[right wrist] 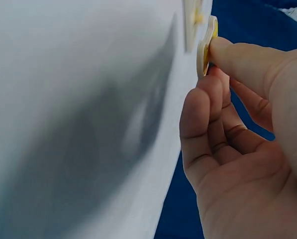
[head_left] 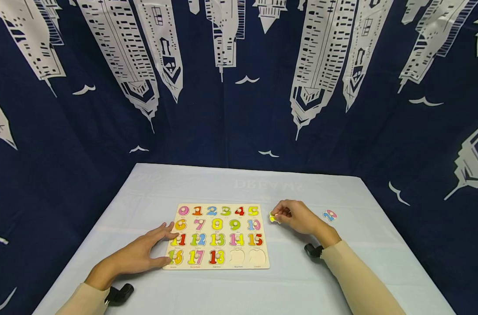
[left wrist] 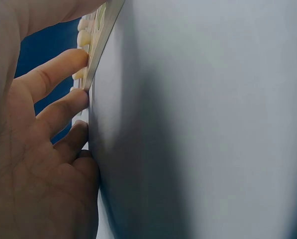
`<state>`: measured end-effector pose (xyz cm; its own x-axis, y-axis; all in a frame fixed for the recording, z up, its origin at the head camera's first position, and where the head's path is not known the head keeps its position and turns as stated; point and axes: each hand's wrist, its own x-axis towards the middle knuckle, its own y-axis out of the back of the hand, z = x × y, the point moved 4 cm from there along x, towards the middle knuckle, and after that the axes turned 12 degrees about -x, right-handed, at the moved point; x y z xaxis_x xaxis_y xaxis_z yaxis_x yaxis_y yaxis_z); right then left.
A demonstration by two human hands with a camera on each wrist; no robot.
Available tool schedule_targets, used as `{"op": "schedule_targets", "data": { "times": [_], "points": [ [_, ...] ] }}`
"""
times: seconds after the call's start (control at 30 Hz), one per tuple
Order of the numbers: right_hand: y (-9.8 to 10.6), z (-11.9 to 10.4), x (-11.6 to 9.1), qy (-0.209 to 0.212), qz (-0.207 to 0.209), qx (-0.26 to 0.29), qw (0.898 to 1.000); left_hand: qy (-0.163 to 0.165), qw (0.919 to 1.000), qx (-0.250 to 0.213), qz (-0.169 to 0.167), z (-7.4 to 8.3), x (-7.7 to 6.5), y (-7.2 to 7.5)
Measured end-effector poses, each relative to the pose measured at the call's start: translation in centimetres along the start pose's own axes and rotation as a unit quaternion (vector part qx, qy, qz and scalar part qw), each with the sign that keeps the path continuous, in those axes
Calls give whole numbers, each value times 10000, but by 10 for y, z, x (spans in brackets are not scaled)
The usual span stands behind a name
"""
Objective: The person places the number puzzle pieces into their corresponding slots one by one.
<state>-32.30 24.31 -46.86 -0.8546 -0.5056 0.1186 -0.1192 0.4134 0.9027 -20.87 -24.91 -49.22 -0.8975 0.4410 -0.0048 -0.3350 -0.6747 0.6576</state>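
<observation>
A wooden number puzzle board (head_left: 208,225) lies on the table, with colourful pegged number pieces seated in rows. Two bare shaped recesses show at the right of its bottom row. My left hand (head_left: 142,253) has its fingers spread against the board's left edge, thumb at the lower corner; in the left wrist view the fingertips (left wrist: 81,57) touch the side. Just right of the board, my right hand (head_left: 301,217) pinches a yellow number puzzle piece (head_left: 272,218) between thumb and fingers. The right wrist view shows this piece (right wrist: 204,54) edge-on, its number partly hidden.
A blue and pink number piece (head_left: 329,215) lies on the table to the right of my right hand. The white cloth-covered table (head_left: 207,293) ends at a dark blue curtain (head_left: 231,122) printed with white buildings, which hangs behind and around the sides.
</observation>
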Motion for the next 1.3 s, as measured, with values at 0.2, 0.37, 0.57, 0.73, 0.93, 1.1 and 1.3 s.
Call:
{"op": "schedule_targets", "data": {
  "times": [0.2,0.37,0.57,0.73,0.93,1.1,1.3],
  "points": [
    [-1,-25,-9,-2,-8,182,9998,39,10000,-25,19,0,1,0],
    [-12,-53,-16,308,-159,287,9990,72,10000,-58,9,-1,0,-1],
    [-31,-93,-21,792,-483,267,9953,126,9999,-51,1,0,1,-1],
    [-43,-120,-24,767,-600,272,9949,82,10000,-42,-14,0,0,-1],
    [-58,-135,-24,644,-698,419,9946,54,9999,-128,-10,0,0,-1],
    [-66,-140,-24,608,-636,480,9950,21,9999,-157,-27,1,-1,-1],
    [-68,-143,-23,467,-488,448,9967,5,9999,-112,-15,0,0,-1]
  ]
}}
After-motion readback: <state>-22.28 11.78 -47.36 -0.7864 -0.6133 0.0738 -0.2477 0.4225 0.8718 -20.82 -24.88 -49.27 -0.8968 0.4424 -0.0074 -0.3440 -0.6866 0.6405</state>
